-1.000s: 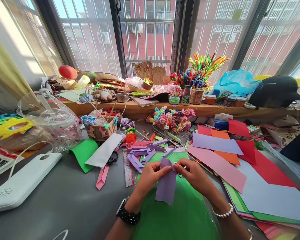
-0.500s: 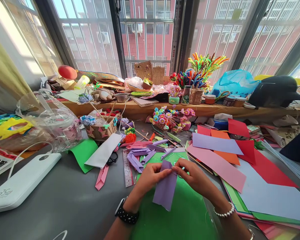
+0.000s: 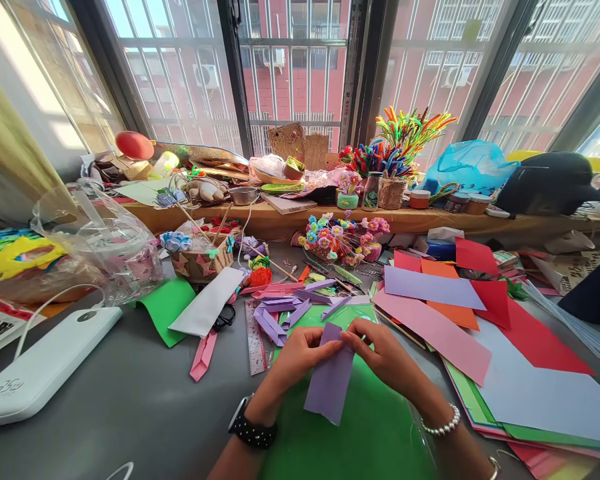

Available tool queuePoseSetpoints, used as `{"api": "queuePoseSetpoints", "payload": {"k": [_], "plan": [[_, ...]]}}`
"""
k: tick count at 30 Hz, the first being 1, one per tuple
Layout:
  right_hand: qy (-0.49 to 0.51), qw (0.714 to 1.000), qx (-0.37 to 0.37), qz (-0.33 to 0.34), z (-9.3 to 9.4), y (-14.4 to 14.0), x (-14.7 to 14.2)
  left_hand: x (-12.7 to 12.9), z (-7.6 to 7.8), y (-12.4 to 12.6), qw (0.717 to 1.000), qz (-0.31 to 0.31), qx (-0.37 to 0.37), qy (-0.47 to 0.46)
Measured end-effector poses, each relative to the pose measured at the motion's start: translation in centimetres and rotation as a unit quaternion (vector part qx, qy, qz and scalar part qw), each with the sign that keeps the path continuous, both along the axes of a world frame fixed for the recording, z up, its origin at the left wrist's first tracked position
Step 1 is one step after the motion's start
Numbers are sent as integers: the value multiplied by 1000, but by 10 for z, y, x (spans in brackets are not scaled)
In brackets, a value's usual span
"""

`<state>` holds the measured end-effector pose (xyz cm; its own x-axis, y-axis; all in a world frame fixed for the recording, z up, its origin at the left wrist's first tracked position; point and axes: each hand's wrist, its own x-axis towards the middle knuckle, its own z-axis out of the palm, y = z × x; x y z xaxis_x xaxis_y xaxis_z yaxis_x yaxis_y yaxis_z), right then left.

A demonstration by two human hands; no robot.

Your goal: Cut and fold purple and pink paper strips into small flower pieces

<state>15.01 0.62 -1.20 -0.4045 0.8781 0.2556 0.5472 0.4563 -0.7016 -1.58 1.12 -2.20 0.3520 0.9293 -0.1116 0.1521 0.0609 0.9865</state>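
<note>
Both of my hands pinch the top edge of a purple paper strip (image 3: 329,383), which hangs down over a green sheet (image 3: 350,433) on the grey table. My left hand (image 3: 300,357), with a black watch on the wrist, grips the strip's upper left. My right hand (image 3: 380,353), with a pearl bracelet, grips the upper right. The thumbs and fingertips meet at the strip's folded top.
Folded purple strips (image 3: 280,313) and a ruler (image 3: 254,337) lie just beyond my hands. Coloured paper sheets (image 3: 440,313) are stacked to the right. A white power bank (image 3: 40,370), a plastic bag (image 3: 100,247) and a basket (image 3: 200,260) sit left. A cluttered window ledge (image 3: 280,217) runs behind.
The purple strip has tilted and dropped slightly, its lower end swinging left. Both hands have shifted a little left and closer together at its top.
</note>
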Motion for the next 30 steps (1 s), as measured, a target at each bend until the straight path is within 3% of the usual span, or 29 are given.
{"api": "queuePoseSetpoints", "payload": {"k": [11, 16, 18, 20, 24, 27, 30], "plan": [[-38, 999, 6, -11, -3, 1, -4, -1, 0, 1, 1000, 8, 13, 13], [55, 997, -53, 17, -2, 2, -1, -3, -1, 1, 998, -53, -35, 14], [106, 991, -78, 3, -2, 4, 1, -3, 0, 1, 999, -39, -35, 8], [186, 975, -112, -42, -3, 6, 3, -4, 1, 2, 999, 11, -43, -27], [358, 908, -178, -127, -4, 10, 7, -2, 5, 3, 976, 112, -70, -173], [419, 870, -223, -136, -3, 7, 1, 3, 5, 1, 972, 120, -66, -192], [434, 857, -257, -104, -6, 3, -9, 7, 2, -1, 983, 106, -55, -142]]}}
